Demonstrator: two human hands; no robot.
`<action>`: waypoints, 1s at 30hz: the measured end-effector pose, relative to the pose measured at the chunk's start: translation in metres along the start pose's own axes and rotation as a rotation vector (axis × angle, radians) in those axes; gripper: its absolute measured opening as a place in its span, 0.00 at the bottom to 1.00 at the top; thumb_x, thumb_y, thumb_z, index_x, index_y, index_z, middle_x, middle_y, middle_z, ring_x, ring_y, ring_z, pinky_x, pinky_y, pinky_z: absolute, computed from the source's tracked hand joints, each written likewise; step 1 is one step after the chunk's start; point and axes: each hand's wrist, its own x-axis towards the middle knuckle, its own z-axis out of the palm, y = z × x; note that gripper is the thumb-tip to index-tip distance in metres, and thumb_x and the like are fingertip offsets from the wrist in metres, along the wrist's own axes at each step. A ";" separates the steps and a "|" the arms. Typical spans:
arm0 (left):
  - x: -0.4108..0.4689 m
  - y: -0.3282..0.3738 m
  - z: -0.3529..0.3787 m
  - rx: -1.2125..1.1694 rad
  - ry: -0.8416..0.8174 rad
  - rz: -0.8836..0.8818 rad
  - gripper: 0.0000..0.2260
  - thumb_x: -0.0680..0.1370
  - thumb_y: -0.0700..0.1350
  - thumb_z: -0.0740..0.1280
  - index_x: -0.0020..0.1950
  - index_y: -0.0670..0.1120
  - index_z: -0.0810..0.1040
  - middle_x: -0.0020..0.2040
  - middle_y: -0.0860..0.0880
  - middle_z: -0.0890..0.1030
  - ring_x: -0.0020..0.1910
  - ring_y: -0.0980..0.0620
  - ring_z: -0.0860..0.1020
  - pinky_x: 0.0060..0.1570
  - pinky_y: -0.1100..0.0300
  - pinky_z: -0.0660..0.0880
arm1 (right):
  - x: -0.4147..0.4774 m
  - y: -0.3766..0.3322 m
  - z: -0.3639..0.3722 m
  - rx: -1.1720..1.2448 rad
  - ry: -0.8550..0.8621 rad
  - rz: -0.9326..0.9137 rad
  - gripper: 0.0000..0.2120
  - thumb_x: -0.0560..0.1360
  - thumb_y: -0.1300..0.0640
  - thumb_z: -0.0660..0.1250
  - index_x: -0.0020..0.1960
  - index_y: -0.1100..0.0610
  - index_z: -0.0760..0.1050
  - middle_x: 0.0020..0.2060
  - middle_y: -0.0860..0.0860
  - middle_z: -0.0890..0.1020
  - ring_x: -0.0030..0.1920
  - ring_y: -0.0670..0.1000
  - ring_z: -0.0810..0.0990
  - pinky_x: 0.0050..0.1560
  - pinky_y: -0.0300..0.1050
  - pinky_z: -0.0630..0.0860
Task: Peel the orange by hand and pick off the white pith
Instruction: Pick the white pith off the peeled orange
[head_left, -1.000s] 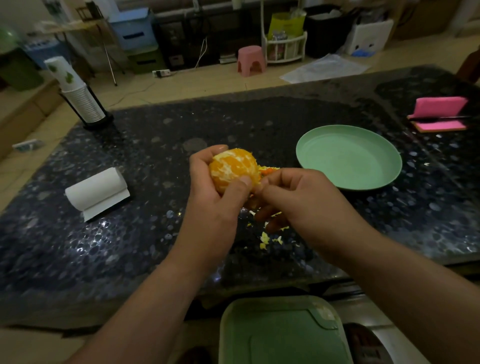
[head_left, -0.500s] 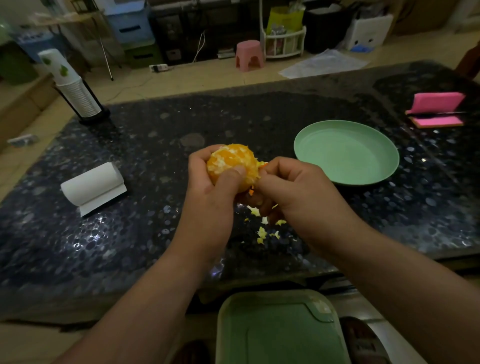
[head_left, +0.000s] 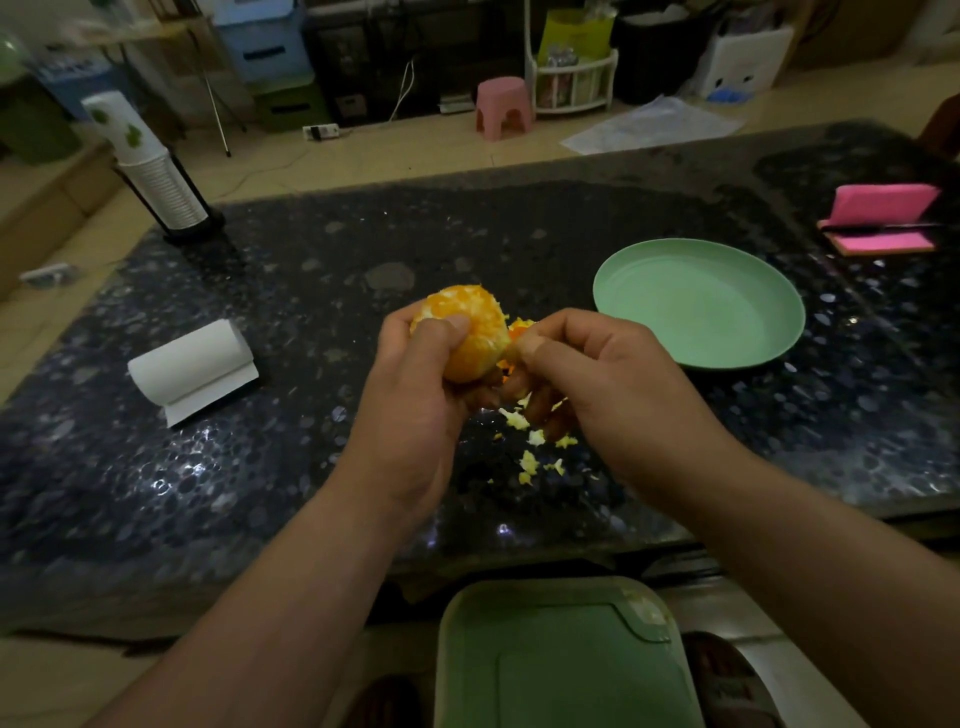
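A mostly peeled orange (head_left: 470, 325) with white pith patches is held above the dark speckled table (head_left: 260, 467). My left hand (head_left: 410, 395) grips it from the left, thumb across its front. My right hand (head_left: 597, 374) is beside the orange on the right, its thumb and fingers pinching at a bit of peel or pith (head_left: 519, 330) on the fruit's right side. Small pale scraps of pith (head_left: 530, 447) lie on the table under my hands.
An empty green plate (head_left: 698, 304) lies to the right. A white paper roll (head_left: 192, 366) lies at the left, a stack of paper cups (head_left: 150, 171) at the back left, a pink holder (head_left: 880, 221) at the far right. A green bin lid (head_left: 561, 654) is below the table's near edge.
My left thumb has shifted from the orange's lower right to its left front, turning the fruit. My right hand stays pinching at the fruit's right side. More of the orange's lower face shows.
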 end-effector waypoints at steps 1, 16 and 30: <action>0.000 0.000 0.000 0.014 0.001 0.008 0.20 0.76 0.50 0.66 0.66 0.46 0.74 0.54 0.42 0.83 0.45 0.47 0.83 0.41 0.54 0.79 | 0.000 -0.001 0.000 -0.008 -0.017 0.011 0.10 0.85 0.57 0.64 0.49 0.56 0.82 0.42 0.54 0.88 0.38 0.50 0.82 0.39 0.48 0.79; -0.004 -0.002 -0.002 0.269 0.000 0.134 0.17 0.76 0.53 0.66 0.65 0.54 0.74 0.57 0.46 0.82 0.48 0.48 0.82 0.41 0.57 0.78 | 0.000 0.001 -0.001 -0.202 -0.009 -0.142 0.11 0.85 0.53 0.66 0.45 0.52 0.81 0.37 0.52 0.85 0.38 0.57 0.83 0.38 0.55 0.81; -0.003 0.000 0.003 -0.011 -0.020 0.029 0.17 0.75 0.49 0.66 0.63 0.46 0.76 0.51 0.45 0.84 0.47 0.47 0.82 0.39 0.53 0.78 | 0.000 0.007 0.004 -0.183 0.083 -0.308 0.11 0.81 0.60 0.69 0.40 0.59 0.79 0.31 0.55 0.79 0.28 0.42 0.71 0.28 0.36 0.67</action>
